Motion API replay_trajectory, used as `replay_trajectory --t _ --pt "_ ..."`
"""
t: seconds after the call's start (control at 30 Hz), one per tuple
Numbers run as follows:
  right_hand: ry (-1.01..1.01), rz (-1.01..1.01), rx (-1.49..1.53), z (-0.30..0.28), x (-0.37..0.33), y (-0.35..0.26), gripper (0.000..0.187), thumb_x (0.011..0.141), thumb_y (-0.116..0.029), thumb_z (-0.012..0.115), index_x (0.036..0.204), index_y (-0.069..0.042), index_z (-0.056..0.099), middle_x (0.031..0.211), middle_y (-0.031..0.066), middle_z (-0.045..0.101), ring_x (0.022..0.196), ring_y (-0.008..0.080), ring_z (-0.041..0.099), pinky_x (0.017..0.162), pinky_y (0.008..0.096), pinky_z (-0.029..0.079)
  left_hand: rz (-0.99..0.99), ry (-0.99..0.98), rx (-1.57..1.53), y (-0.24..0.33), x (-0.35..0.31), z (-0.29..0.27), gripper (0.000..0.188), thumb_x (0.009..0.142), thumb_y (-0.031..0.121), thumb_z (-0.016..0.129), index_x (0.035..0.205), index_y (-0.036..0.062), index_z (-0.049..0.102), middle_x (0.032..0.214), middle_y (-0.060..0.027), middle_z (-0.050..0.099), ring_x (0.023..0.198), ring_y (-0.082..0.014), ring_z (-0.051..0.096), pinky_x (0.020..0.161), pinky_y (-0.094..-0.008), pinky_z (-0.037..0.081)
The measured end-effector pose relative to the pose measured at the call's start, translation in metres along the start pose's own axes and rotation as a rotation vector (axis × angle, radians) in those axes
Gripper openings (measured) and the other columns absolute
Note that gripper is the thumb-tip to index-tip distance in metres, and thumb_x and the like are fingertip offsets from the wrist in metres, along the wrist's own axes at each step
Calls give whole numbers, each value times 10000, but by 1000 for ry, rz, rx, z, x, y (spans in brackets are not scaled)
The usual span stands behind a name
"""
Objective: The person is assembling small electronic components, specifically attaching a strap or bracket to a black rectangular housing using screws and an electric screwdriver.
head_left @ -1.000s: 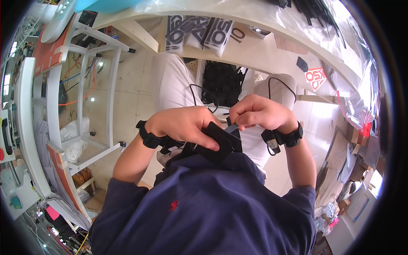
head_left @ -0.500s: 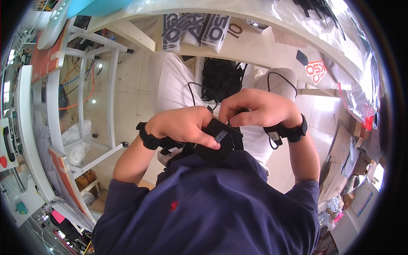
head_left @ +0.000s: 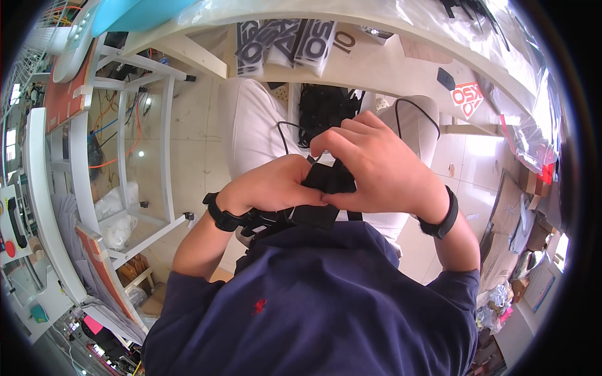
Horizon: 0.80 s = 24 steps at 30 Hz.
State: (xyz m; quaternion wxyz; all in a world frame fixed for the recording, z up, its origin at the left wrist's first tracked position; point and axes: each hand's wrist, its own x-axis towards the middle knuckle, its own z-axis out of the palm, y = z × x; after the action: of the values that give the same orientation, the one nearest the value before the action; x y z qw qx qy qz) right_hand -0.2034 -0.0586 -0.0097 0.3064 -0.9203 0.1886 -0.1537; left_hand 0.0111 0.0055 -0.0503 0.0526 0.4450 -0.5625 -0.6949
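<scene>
A black fabric piece point(head_left: 329, 179) is held in front of my body, above my lap. My left hand point(head_left: 266, 185) grips its left side, with the thumb laid across it and the other fingers hidden underneath. From the right, my right hand point(head_left: 385, 166) curls over the piece, its thumb tip meeting the left thumb at the fabric. The right fingers bend over its far edge. A lower flap of the fabric point(head_left: 313, 216) hangs toward my shirt. Beyond my hands, between my knees, sits a heap of black straps or fabric parts point(head_left: 326, 106) in a light container.
A table point(head_left: 401, 72) spans the far side, bearing clear printed bags point(head_left: 313, 47), a small dark block point(head_left: 446, 79) and plastic sheeting point(head_left: 527, 125). A white metal frame point(head_left: 168, 144) stands at left. Cardboard point(head_left: 501, 219) leans at right. Black cables point(head_left: 417, 106) cross my knees.
My right hand has turned and closed over the fabric, bringing its thumb to the left thumb. The small dark grey tag seen on the fabric earlier is now covered.
</scene>
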Motion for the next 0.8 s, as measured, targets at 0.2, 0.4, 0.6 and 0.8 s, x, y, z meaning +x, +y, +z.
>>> replay_trajectory --t 0.2,0.4,0.6,0.8 --pt "-118 126 402 -7 -4 16 465 756 -108 808 1165 -43 596 913 68 641 870 238 650 791 342 543 -43 20 21 6 -7 2 260 862 239 730 857 -20 702 675 -49 650 654 -113 576 619 -301 435" --pt "-144 147 589 -6 -6 25 271 844 -43 723 1098 2 637 947 110 695 861 256 686 778 340 548 140 89 -23 5 -8 10 306 862 246 709 860 -58 671 661 -94 619 596 -157 569 602 -315 463" --pt "-101 129 664 -6 -13 31 142 902 -61 691 1022 14 688 965 117 719 877 241 687 794 328 536 237 92 -166 -10 -10 5 282 906 236 684 922 -45 672 761 -56 649 692 -133 585 652 -300 466" --pt "-106 161 853 -1 -24 32 117 920 -63 689 1020 -3 695 957 106 718 887 230 680 798 324 528 343 286 -530 -4 -15 -3 203 947 42 584 1065 -58 715 874 -64 704 780 -120 649 719 -257 524"
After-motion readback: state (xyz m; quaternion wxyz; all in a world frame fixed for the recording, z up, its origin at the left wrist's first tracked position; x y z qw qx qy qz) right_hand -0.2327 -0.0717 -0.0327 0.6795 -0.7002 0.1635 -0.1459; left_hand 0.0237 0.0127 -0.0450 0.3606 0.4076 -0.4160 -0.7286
